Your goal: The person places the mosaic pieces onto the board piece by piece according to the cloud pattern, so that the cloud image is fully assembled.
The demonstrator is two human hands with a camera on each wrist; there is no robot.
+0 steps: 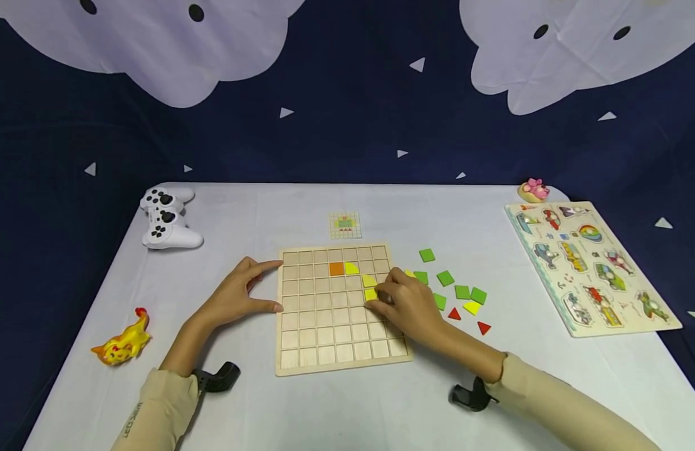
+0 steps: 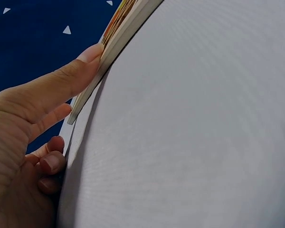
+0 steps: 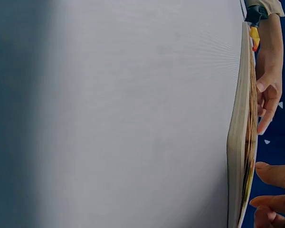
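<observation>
A wooden grid board (image 1: 324, 338) lies in the middle of the white table. It holds an orange square (image 1: 336, 269) and yellow pieces (image 1: 352, 268). My right hand (image 1: 400, 304) rests on the board's right side, fingers curled, pinching a yellow tile (image 1: 371, 294) over a cell. My left hand (image 1: 240, 293) touches the board's left edge with index finger and thumb spread; the left wrist view shows the fingers (image 2: 61, 80) against the board edge (image 2: 109, 52). The right wrist view shows the board (image 3: 240, 142) edge-on.
Loose green squares (image 1: 462, 292), a yellow piece (image 1: 472, 307) and red triangles (image 1: 484, 327) lie right of the board. A small pattern card (image 1: 344, 225) sits behind it. A white game controller (image 1: 167, 219), a toy (image 1: 121, 341), and a peg puzzle (image 1: 590, 263) surround.
</observation>
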